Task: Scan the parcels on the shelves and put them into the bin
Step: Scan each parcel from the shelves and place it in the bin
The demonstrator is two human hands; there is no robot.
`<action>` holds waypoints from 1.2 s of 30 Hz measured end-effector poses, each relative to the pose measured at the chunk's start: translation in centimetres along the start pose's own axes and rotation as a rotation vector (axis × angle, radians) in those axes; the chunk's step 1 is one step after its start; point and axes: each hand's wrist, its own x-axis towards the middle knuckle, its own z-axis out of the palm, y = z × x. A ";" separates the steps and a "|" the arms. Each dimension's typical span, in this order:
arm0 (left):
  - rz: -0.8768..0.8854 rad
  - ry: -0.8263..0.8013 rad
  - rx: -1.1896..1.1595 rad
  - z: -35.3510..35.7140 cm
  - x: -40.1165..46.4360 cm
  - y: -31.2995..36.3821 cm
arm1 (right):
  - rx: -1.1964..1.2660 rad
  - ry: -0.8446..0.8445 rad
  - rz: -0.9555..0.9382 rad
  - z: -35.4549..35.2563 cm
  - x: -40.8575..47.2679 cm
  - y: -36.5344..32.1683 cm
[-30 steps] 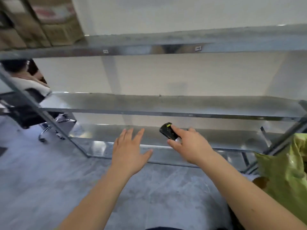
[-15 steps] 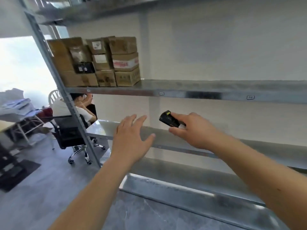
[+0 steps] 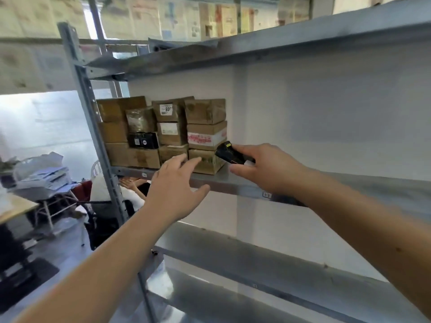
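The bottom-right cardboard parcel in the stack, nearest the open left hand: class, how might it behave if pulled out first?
The bottom-right parcel looks like a taped cardboard box, so probably stiff and unlikely to roll. Two boxes, including the red-printed box, sit on it, so dragging it could tip them. The left hand is open; the right hand holds the scanner, so a one-handed grip may slip.
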 end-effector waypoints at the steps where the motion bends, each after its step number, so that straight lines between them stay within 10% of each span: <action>1: -0.011 0.007 -0.006 0.4 1.1 -0.6 | -0.003 0.004 -0.016 0.4 1.7 0.2; 23: 0.165 0.063 -0.335 1.6 26.0 -6.3 | -0.166 0.202 0.208 1.6 18.5 1.3; 36: -0.183 -0.146 -1.150 2.6 31.3 -5.9 | -0.152 0.205 0.403 3.2 23.4 3.5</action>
